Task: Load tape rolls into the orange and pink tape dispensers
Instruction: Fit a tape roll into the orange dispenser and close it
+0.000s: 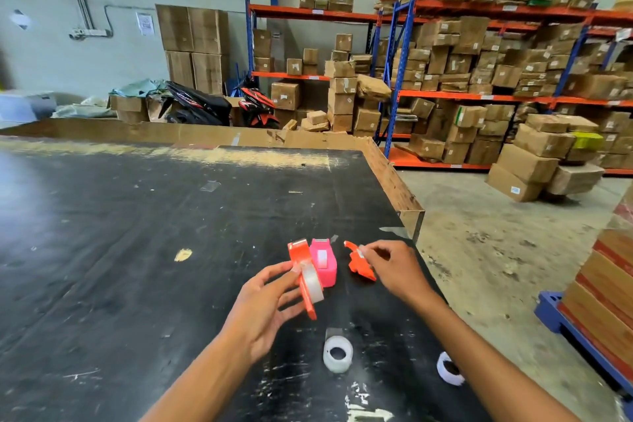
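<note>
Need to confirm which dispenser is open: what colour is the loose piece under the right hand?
Orange, matching the dispenser half in the left hand; head view.

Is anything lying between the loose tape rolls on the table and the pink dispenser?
Nothing visible. Bare black table separates the near roll and edge roll from the pink dispenser; the hands hover to either side.

Scuffed black table (pixel 137 250), pink dispenser (pixel 324 262), two clear tape rolls (pixel 337 357), orange piece (pixel 359 264)
</note>
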A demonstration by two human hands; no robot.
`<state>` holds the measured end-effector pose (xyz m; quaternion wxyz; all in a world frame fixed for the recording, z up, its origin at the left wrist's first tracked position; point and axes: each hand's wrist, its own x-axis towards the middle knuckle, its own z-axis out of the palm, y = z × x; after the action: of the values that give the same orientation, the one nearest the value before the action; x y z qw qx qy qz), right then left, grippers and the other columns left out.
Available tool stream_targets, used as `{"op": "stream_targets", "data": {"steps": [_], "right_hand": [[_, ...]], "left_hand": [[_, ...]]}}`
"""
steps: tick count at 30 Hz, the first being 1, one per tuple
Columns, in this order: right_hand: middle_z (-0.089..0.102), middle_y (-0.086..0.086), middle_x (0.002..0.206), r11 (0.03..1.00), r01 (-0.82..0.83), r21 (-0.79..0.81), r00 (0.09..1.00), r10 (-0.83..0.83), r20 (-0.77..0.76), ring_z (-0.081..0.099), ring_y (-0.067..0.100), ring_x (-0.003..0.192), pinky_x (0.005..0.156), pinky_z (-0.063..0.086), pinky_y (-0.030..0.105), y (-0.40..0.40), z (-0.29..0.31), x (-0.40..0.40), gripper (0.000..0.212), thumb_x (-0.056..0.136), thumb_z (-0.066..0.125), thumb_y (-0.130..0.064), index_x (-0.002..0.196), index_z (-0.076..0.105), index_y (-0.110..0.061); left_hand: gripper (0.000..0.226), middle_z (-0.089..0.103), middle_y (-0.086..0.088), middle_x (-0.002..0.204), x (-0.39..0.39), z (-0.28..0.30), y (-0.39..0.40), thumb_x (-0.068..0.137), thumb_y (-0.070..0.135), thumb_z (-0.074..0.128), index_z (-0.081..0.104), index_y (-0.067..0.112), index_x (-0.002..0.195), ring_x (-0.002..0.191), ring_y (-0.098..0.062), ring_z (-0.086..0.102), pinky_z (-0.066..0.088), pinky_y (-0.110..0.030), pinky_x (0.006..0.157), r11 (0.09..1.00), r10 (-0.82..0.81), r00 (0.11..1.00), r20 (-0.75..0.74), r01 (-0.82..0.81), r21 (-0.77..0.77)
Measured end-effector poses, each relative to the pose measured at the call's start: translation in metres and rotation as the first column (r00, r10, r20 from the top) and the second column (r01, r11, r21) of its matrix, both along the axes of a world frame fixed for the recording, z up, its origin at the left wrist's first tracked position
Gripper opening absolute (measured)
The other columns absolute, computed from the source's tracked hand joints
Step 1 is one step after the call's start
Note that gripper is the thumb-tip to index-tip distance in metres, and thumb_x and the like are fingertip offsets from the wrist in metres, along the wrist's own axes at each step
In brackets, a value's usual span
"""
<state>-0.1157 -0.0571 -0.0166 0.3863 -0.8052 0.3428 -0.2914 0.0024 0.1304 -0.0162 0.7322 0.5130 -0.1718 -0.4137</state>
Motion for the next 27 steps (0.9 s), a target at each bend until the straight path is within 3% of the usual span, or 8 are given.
{"op": "stream_targets", "data": {"steps": [5,9,11,14,16,18,21,27], "right_hand": [[0.071,0.012,0.102,0.996,-0.015,-0.083,0.898,-0.023,-0.439,0.065,0.033,0.097,0.078,0.049,0.035,-0.052,-0.035,0.041,0.023,0.082,0.06,-0.035,0.099,0.071,-0.022],[0.067,0.013,0.117,0.983,-0.098,-0.153,0.838,-0.002,-0.546,0.062,0.033,0.108,0.087,0.05,0.039,-0.059,-0.042,0.055,0.034,0.084,0.062,-0.028,0.118,0.062,-0.022],[0.073,0.011,0.102,0.993,-0.081,-0.084,0.885,0.033,-0.464,0.067,0.029,0.096,0.079,0.051,0.035,-0.06,-0.04,0.054,0.029,0.079,0.067,-0.025,0.108,0.068,-0.024],[0.073,0.018,0.076,0.966,-0.122,0.228,0.986,0.144,-0.085,0.064,0.018,0.066,0.064,0.053,0.033,-0.043,-0.019,0.037,0.027,0.076,0.075,-0.017,0.103,0.073,-0.019],[0.074,0.018,0.078,0.883,-0.286,0.373,0.957,0.24,0.165,0.064,0.018,0.07,0.063,0.056,0.03,-0.022,-0.001,0.018,0.03,0.079,0.074,-0.015,0.109,0.071,-0.019],[0.076,0.016,0.088,0.826,-0.413,0.384,0.902,0.312,0.298,0.071,0.017,0.08,0.069,0.058,0.025,-0.003,0.01,-0.001,0.029,0.081,0.071,-0.017,0.11,0.07,-0.02],[0.074,0.019,0.099,0.804,-0.449,0.39,0.876,0.31,0.37,0.072,0.019,0.092,0.075,0.059,0.024,0.014,0.009,-0.018,0.033,0.077,0.072,-0.02,0.11,0.07,-0.018],[0.078,0.003,0.098,0.846,-0.386,0.368,0.878,0.215,0.428,0.071,0.017,0.095,0.077,0.058,0.027,0.022,0.0,-0.029,0.04,0.071,0.073,-0.026,0.109,0.072,-0.015]], "left_hand": [[0.032,0.076,-0.009,0.078,0.007,-0.001,-0.016,0.085,0.01,0.061,0.059,0.0,0.115,0.077,-0.025,0.069,0.055,-0.04,0.077,0.997,0.078,0.997,0.012,-0.078,0.012],[0.031,0.075,-0.011,0.084,0.007,-0.004,-0.02,0.086,0.009,0.06,0.058,0.001,0.116,0.076,-0.024,0.07,0.059,-0.036,0.07,0.991,0.125,0.992,0.019,-0.126,0.046],[0.031,0.075,-0.011,0.085,0.007,-0.005,-0.023,0.087,0.009,0.06,0.058,0.0,0.116,0.074,-0.023,0.07,0.059,-0.034,0.066,0.987,0.143,0.99,0.017,-0.144,0.065],[0.031,0.075,-0.011,0.085,0.007,-0.004,-0.028,0.087,0.009,0.06,0.058,0.0,0.116,0.075,-0.024,0.07,0.058,-0.035,0.066,0.988,0.141,0.99,0.006,-0.141,0.063],[0.031,0.076,-0.01,0.082,0.006,-0.004,-0.033,0.086,0.011,0.06,0.059,0.0,0.115,0.075,-0.024,0.071,0.057,-0.034,0.065,0.991,0.123,0.992,0.007,-0.123,0.057],[0.028,0.077,-0.009,0.081,0.002,-0.003,-0.038,0.087,0.012,0.059,0.06,0.001,0.113,0.073,-0.022,0.073,0.058,-0.032,0.063,0.996,0.077,0.997,0.02,-0.078,0.045],[0.028,0.077,-0.013,0.09,-0.006,-0.003,-0.043,0.087,0.015,0.058,0.063,0.002,0.112,0.081,-0.024,0.073,0.059,-0.031,0.063,0.999,0.016,0.999,0.029,-0.018,0.042],[0.047,0.072,-0.02,0.107,-0.019,-0.001,-0.048,0.071,0.024,0.066,0.064,0.005,0.113,0.094,-0.031,0.068,0.06,-0.037,0.07,0.999,-0.035,0.999,0.022,0.035,0.01]]}}
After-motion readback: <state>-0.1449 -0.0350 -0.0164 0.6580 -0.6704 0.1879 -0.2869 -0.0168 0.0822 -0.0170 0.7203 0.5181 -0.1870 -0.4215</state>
